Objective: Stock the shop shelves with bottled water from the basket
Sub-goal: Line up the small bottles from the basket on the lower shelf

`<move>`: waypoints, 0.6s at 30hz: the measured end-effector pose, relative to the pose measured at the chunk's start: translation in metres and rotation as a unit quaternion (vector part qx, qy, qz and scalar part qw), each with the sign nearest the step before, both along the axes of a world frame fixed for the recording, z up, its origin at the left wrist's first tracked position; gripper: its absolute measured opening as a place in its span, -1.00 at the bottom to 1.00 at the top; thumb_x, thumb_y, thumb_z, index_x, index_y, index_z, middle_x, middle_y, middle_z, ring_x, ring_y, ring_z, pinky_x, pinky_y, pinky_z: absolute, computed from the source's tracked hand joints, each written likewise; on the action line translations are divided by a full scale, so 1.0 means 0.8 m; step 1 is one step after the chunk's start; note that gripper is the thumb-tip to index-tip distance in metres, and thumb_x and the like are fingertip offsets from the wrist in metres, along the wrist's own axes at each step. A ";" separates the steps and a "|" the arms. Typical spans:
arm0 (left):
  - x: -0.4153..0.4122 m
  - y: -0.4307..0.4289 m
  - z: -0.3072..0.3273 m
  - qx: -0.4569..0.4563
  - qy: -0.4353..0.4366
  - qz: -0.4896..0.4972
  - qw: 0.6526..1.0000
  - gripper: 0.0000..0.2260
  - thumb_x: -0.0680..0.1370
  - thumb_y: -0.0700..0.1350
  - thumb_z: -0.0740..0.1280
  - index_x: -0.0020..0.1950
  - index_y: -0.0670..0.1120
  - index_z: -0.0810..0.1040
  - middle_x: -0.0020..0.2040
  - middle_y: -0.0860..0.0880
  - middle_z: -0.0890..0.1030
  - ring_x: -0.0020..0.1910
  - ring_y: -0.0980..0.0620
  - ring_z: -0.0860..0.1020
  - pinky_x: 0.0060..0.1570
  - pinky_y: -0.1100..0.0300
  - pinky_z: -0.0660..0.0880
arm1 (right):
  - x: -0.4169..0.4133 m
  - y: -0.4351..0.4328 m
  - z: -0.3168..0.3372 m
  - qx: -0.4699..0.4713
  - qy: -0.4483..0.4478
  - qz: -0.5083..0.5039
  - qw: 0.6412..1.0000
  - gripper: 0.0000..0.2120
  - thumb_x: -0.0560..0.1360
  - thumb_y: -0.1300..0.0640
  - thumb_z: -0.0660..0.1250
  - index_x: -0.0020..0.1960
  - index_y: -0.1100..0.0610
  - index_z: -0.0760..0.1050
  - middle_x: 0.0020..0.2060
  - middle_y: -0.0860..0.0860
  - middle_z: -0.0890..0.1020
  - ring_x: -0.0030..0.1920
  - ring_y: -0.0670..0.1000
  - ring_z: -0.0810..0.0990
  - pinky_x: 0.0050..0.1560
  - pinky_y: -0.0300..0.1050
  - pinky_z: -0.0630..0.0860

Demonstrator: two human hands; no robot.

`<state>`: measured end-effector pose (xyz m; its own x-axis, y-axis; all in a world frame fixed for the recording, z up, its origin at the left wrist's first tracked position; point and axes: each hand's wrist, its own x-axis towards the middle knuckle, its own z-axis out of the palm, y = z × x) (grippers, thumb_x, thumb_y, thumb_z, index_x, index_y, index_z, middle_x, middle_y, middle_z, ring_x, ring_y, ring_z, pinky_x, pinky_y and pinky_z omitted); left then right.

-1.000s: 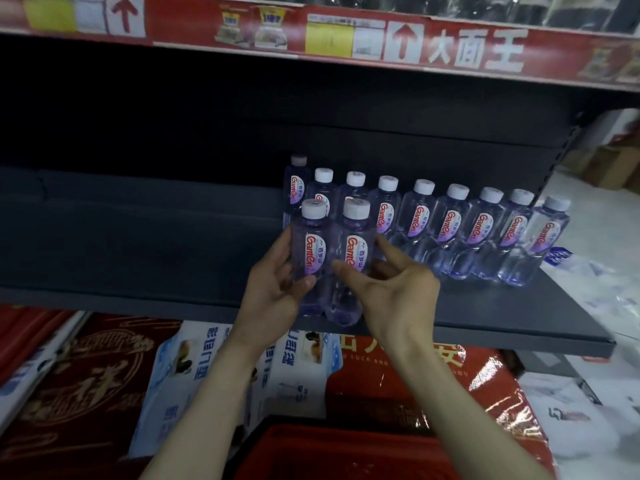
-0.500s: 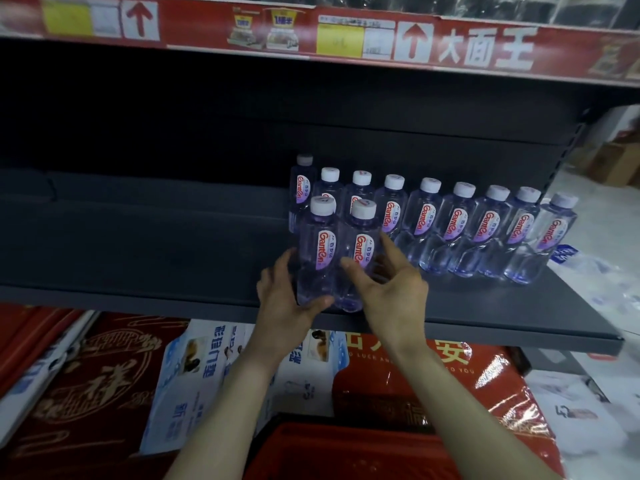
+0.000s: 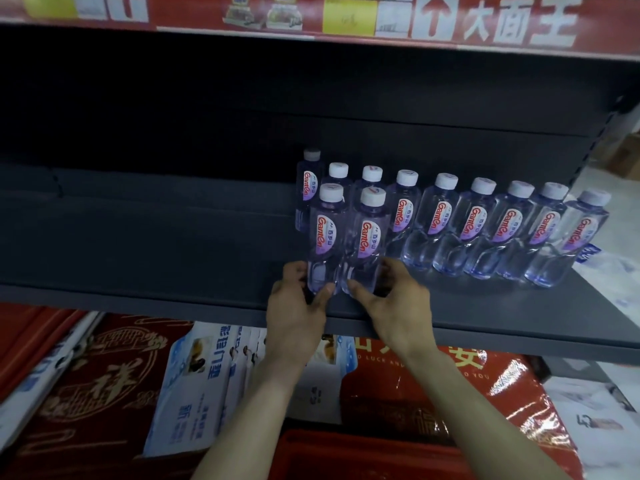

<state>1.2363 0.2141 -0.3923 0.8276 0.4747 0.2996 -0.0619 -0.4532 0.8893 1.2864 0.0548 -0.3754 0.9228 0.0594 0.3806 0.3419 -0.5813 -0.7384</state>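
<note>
Placing step: your left grip [image 3: 294, 317] holds left bottle [image 3: 327, 233], right grip [image 3: 398, 306] right bottle [image 3: 369, 237], before row's [image 3: 474, 220] left end. Next: release, reach basket [image 3: 346, 459].

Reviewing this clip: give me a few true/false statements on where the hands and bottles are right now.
1. The left hand grips the base of the left front bottle. True.
2. The right hand hangs free. False: it grips the right front bottle near its base.
3. Both front bottles lie on their sides. False: they stand upright on the shelf.
4. A back row of white-capped bottles stands behind them, running rightward. True.
</note>
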 end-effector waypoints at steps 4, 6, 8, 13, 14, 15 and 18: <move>0.005 -0.009 0.000 0.016 -0.011 0.039 0.999 -0.68 0.57 0.02 0.49 0.28 0.08 0.50 0.09 0.11 0.64 0.16 0.10 0.47 0.09 0.17 0.46 | 0.008 -0.003 -0.002 -0.036 0.004 -0.024 0.999 -0.36 0.41 -0.34 0.51 0.39 -0.13 0.45 -0.10 -0.25 0.58 0.01 -0.08 0.67 0.02 0.02 0.66; 0.007 -0.015 0.001 0.059 0.006 0.056 0.997 -0.58 0.57 0.01 0.49 0.38 0.07 0.47 0.13 0.13 0.64 0.17 0.11 0.39 0.09 0.22 0.35 | 0.010 -0.003 -0.005 -0.039 0.008 -0.039 0.998 -0.36 0.40 -0.38 0.48 0.38 -0.14 0.45 -0.08 -0.24 0.61 0.03 -0.07 0.67 0.02 0.00 0.64; 0.008 -0.016 0.001 0.093 0.037 0.045 0.994 -0.39 0.53 0.01 0.51 0.53 0.10 0.36 0.10 0.15 0.59 0.18 0.10 0.31 0.21 0.21 0.32 | 0.007 0.001 -0.006 -0.046 0.006 -0.061 0.997 -0.42 0.41 -0.43 0.43 0.32 -0.18 0.47 -0.04 -0.24 0.67 0.02 -0.09 0.68 -0.02 -0.06 0.60; 0.007 -0.009 0.006 0.072 0.066 0.001 0.995 -0.22 0.49 -0.05 0.49 0.65 0.13 0.22 0.22 0.12 0.58 0.26 0.05 0.30 0.39 0.14 0.31 | -0.001 0.002 -0.006 -0.057 0.020 -0.065 0.996 -0.48 0.44 -0.32 0.43 0.33 -0.23 0.39 -0.05 -0.26 0.66 0.00 -0.12 0.66 -0.08 -0.13 0.48; 0.005 -0.009 0.007 0.049 0.058 0.000 0.997 -0.23 0.49 -0.08 0.48 0.65 0.12 0.23 0.26 0.12 0.58 0.27 0.05 0.31 0.40 0.11 0.33 | -0.001 0.000 -0.006 -0.055 0.027 -0.063 0.996 -0.48 0.44 -0.29 0.44 0.33 -0.22 0.39 -0.07 -0.26 0.66 0.00 -0.12 0.65 -0.07 -0.13 0.46; 0.002 -0.010 0.008 0.027 0.049 -0.003 0.998 -0.25 0.50 -0.12 0.47 0.64 0.13 0.25 0.26 0.13 0.57 0.28 0.04 0.32 0.41 0.09 0.35 | -0.001 -0.001 -0.006 -0.052 0.034 -0.063 0.996 -0.49 0.44 -0.27 0.44 0.32 -0.21 0.40 -0.10 -0.26 0.65 -0.02 -0.12 0.65 -0.07 -0.13 0.45; -0.006 -0.012 0.014 -0.007 0.037 -0.013 0.999 -0.37 0.54 -0.14 0.45 0.55 0.23 0.37 0.09 0.17 0.48 0.27 0.03 0.41 0.33 0.17 0.40 | 0.001 -0.003 -0.007 -0.048 0.041 -0.060 0.996 -0.50 0.45 -0.26 0.45 0.31 -0.17 0.43 -0.15 -0.28 0.61 -0.09 -0.16 0.59 -0.08 -0.15 0.41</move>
<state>1.2319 0.2047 -0.3807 0.8593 0.4567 0.2305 -0.0077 -0.4390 0.8984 1.2871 0.0523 -0.3811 0.9530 -0.0212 0.3021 0.2069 -0.6831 -0.7004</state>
